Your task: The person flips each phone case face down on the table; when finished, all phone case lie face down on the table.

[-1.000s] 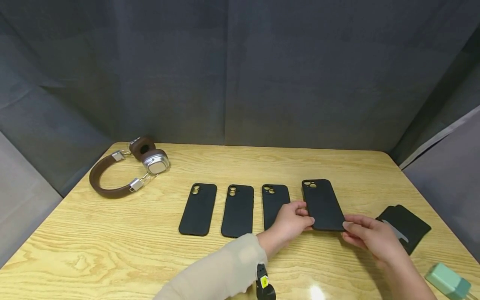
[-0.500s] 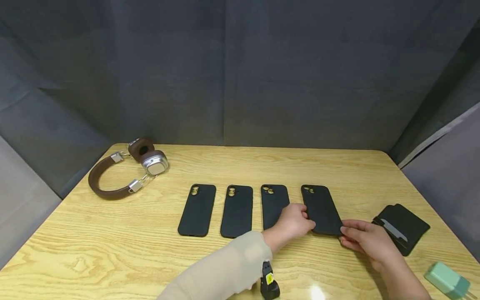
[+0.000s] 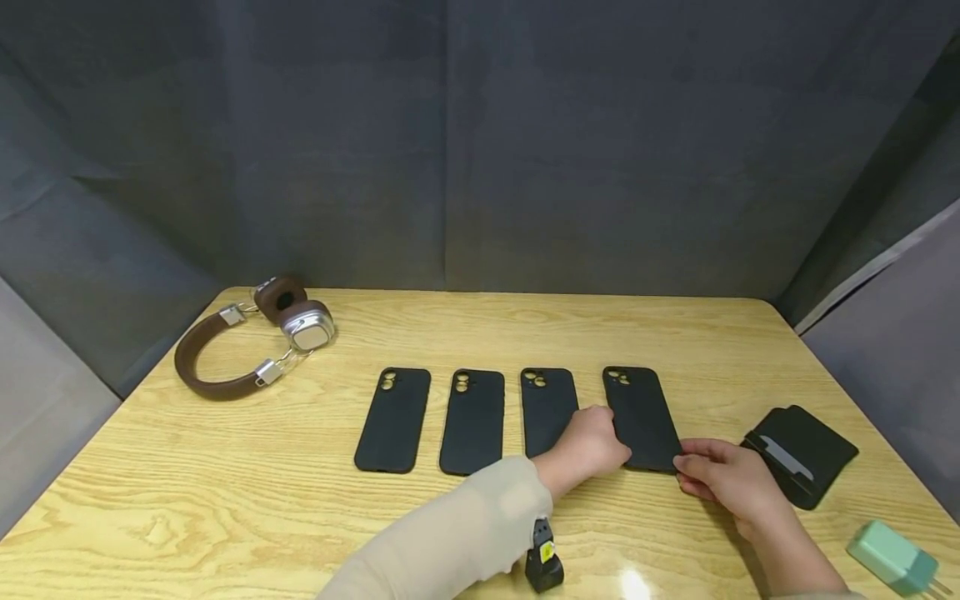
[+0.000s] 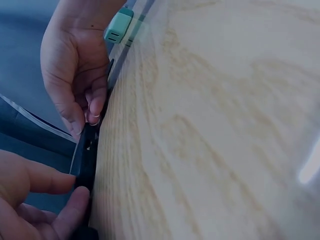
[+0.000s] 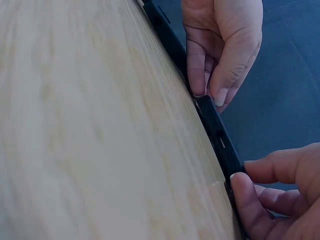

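Four would exceed my count, so several black phone cases lie in a row in the head view. The rightmost phone case (image 3: 643, 421) has its camera cutouts at the far left corner. My left hand (image 3: 590, 442) pinches its near left corner, and my right hand (image 3: 723, 477) pinches the near right one. Both wrist views show the thumb and fingers of each hand at the case's near edge (image 5: 220, 137), low over the wood. Beside it, the neighbouring phone case (image 3: 550, 410) is partly covered by my left hand. Two more phone cases (image 3: 393, 421) lie farther left.
Brown headphones (image 3: 225, 387) rest at the back left of the wooden table (image 3: 225, 500). A black card holder (image 3: 806, 454) with a grey slot edge lies beyond my right hand. Nearer the right edge is a green charger plug (image 3: 891, 557). Dark curtains (image 3: 450, 150) hang behind.
Both hands have lowered the rightmost phone case slightly toward the table, and it now lies flatter, in line with the others. The grip at its near corners stays.
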Demonstrator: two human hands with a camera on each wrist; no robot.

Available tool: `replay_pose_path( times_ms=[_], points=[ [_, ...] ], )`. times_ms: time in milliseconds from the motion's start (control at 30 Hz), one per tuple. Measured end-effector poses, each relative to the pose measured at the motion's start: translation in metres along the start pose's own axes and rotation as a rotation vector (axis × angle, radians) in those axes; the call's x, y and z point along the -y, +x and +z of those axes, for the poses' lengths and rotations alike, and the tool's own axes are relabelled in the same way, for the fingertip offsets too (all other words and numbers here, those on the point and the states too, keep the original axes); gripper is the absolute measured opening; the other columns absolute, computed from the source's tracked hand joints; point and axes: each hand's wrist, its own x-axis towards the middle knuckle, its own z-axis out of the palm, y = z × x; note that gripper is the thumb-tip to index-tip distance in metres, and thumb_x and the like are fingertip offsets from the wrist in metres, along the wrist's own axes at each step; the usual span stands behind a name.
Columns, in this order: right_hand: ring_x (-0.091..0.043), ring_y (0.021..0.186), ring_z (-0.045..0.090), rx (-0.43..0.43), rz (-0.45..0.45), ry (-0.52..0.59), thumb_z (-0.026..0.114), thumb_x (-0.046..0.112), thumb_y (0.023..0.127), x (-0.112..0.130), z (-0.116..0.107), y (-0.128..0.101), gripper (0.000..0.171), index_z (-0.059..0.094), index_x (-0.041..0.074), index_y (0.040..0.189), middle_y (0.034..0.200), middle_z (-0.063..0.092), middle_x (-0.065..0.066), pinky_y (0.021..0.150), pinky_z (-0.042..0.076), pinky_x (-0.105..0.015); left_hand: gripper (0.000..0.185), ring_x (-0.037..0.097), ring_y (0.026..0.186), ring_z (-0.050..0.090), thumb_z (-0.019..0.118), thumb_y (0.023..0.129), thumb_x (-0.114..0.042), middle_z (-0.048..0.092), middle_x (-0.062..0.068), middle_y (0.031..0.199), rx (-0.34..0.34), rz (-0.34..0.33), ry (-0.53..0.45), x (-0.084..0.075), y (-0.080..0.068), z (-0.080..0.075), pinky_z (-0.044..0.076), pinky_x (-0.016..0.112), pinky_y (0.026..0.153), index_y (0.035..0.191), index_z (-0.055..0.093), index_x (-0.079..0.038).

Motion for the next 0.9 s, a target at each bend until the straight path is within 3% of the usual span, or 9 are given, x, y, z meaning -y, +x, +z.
replay_pose_path(
  times_ms=[100,167,433,533,600,667,800,900],
  points=[
    [-0.003,0.074,0.06,-0.015,-0.003,-0.011,0.058,0.006,0.089,0.002,0.001,0.0,0.052,0.036,-0.017,0.13,0.092,0.06,-0.004,0.068,0.054,-0.022,0.04,0.012,0.078,0.053,0.067,0.079,-0.011,0.062,0.007,0.113,-0.007,0.024,0.035,0.0,0.001,0.0,0.043,0.02,0.063,0.117,0.06,-0.003],
    [-0.003,0.073,0.06,-0.021,-0.008,-0.018,0.058,0.005,0.089,0.003,0.002,0.001,0.052,0.036,-0.017,0.13,0.091,0.057,-0.005,0.067,0.054,-0.021,0.038,0.012,0.075,0.051,0.068,0.078,-0.01,0.063,0.006,0.11,-0.01,0.025,0.044,0.0,0.001,-0.001,0.042,0.02,0.061,0.115,0.061,-0.003],
    [-0.004,0.073,0.06,-0.031,-0.001,-0.037,0.058,0.006,0.089,0.006,0.003,0.002,0.052,0.037,-0.017,0.13,0.092,0.056,-0.009,0.067,0.054,-0.022,0.044,0.013,0.097,0.058,0.07,0.08,-0.015,0.061,0.006,0.117,-0.031,0.013,0.015,0.001,0.001,0.0,0.048,0.021,0.074,0.121,0.059,-0.004],
    [-0.006,0.074,0.061,-0.038,0.011,-0.047,0.058,0.009,0.089,0.008,0.002,0.0,0.053,0.036,-0.017,0.13,0.093,0.056,-0.01,0.068,0.054,-0.024,0.038,0.01,0.077,0.06,0.069,0.081,-0.016,0.066,0.003,0.087,-0.037,0.024,-0.033,0.003,-0.002,-0.001,0.047,0.019,0.067,0.115,0.06,-0.003],
    [-0.007,0.076,0.061,-0.039,0.007,-0.065,0.058,0.011,0.09,0.011,0.001,-0.001,0.054,0.035,-0.017,0.131,0.093,0.056,-0.011,0.068,0.054,-0.025,0.032,0.009,0.054,0.049,0.068,0.082,-0.015,0.055,-0.001,0.061,-0.034,0.038,-0.093,0.004,-0.005,-0.003,0.041,0.019,0.057,0.11,0.06,-0.002],
    [-0.009,0.077,0.062,-0.04,-0.008,-0.104,0.057,0.015,0.091,0.016,-0.001,-0.004,0.056,0.035,-0.015,0.132,0.095,0.055,-0.012,0.069,0.054,-0.026,0.034,0.008,0.049,0.039,0.068,0.083,-0.014,0.043,-0.004,0.054,-0.037,0.049,-0.145,0.005,-0.008,-0.007,0.038,0.018,0.056,0.113,0.059,-0.002],
    [-0.014,0.08,0.065,-0.054,-0.076,-0.243,0.055,0.025,0.092,0.029,-0.003,-0.015,0.057,0.038,-0.01,0.134,0.099,0.055,-0.013,0.069,0.053,-0.029,0.05,0.003,0.061,0.045,0.068,0.083,-0.015,0.05,-0.008,0.073,-0.053,0.107,-0.236,0.011,-0.018,-0.019,0.04,0.016,0.062,0.129,0.052,-0.003],
    [-0.011,0.078,0.065,-0.099,-0.142,-0.318,0.055,0.033,0.092,0.042,-0.003,-0.023,0.058,0.042,-0.005,0.133,0.102,0.056,-0.012,0.068,0.051,-0.028,0.05,0.001,0.072,0.051,0.067,0.084,-0.014,0.056,-0.004,0.089,-0.057,0.189,-0.318,0.017,-0.029,-0.031,0.044,0.015,0.065,0.13,0.052,-0.004]
  ],
)
